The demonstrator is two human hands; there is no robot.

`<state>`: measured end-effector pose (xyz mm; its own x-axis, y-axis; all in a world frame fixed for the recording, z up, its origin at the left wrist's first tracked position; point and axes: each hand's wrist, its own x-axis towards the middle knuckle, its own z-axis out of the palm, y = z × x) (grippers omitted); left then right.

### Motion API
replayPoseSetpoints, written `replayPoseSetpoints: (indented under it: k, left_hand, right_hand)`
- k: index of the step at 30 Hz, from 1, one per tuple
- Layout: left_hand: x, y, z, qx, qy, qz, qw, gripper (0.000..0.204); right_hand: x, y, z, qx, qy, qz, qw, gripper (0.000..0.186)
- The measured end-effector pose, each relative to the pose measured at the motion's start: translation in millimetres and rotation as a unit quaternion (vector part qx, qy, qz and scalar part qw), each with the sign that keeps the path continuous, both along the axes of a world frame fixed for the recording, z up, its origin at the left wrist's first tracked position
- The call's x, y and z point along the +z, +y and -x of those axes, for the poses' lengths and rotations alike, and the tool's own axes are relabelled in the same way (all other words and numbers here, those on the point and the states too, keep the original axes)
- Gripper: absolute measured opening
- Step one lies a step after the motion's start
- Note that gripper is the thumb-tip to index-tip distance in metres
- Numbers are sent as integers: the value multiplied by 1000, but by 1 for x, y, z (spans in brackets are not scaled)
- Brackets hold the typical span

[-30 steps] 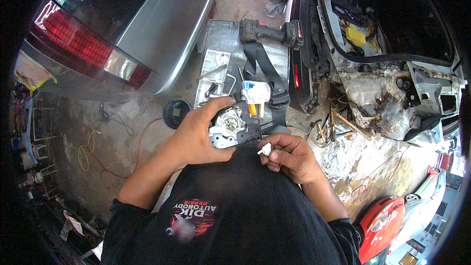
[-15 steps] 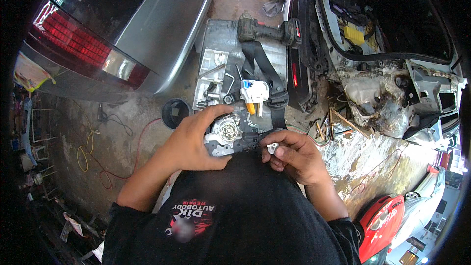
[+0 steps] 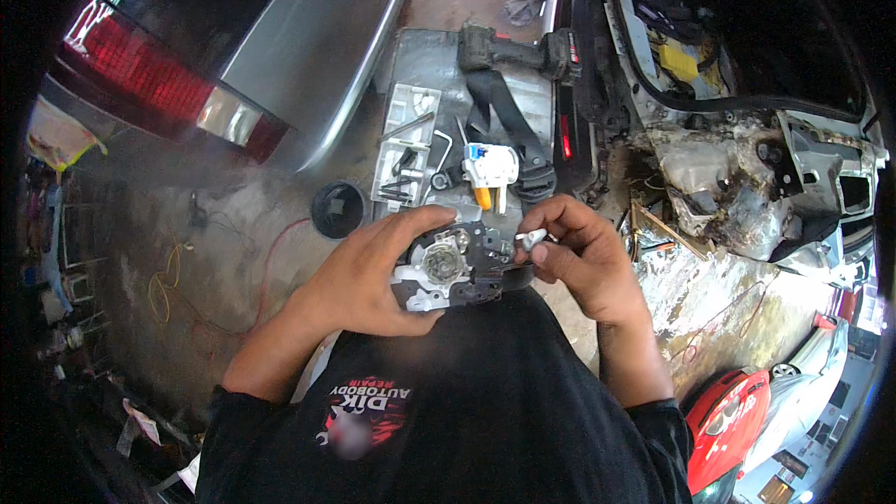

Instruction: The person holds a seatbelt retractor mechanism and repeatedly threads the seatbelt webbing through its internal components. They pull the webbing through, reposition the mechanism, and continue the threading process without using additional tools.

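My left hand (image 3: 367, 275) grips a dark mechanism (image 3: 443, 263) with a round white and silver centre, its fingers curled along the top and thumb along the bottom. My right hand (image 3: 583, 257), to the right of the mechanism, pinches a small white plastic part (image 3: 532, 239) between finger and thumb, close to the mechanism's upper right edge. Just beyond them a white plastic housing (image 3: 490, 164) with blue and orange pieces lies on the grey panel (image 3: 429, 47), beside a white compartment tray (image 3: 394, 163) holding small tools and a dark seat belt strap (image 3: 504, 112).
A cordless tool (image 3: 511, 56) lies across the panel's far end. A silver car with a red tail lamp (image 3: 140, 65) stands at left, a stripped car body (image 3: 728, 168) at right. A dark bucket (image 3: 338, 210), hoses (image 3: 168, 285) and a red car (image 3: 728, 420) are around me.
My right hand has moved up and rightward with the small white part. My left hand and the mechanism have shifted down and slightly right since the first frame.
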<state>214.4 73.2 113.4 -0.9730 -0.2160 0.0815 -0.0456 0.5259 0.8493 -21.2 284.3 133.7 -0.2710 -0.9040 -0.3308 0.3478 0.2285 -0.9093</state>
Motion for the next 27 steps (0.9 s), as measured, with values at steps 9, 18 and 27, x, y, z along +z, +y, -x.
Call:
replayPoseSetpoints:
  k: [9,18,27]
  left_hand:
    - [2,0,-1,3,-17,-5,1000,100]
    - [3,3,0,-6,-21,1,1000,96]
    - [4,4,1,-21,0,22,1000,97]
  right_hand:
    - [-1,-12,2,36,106,35,993,23]
    - [0,-21,-11,18,269,18,963,24]
    - [5,-24,-25,21,391,0,920,27]
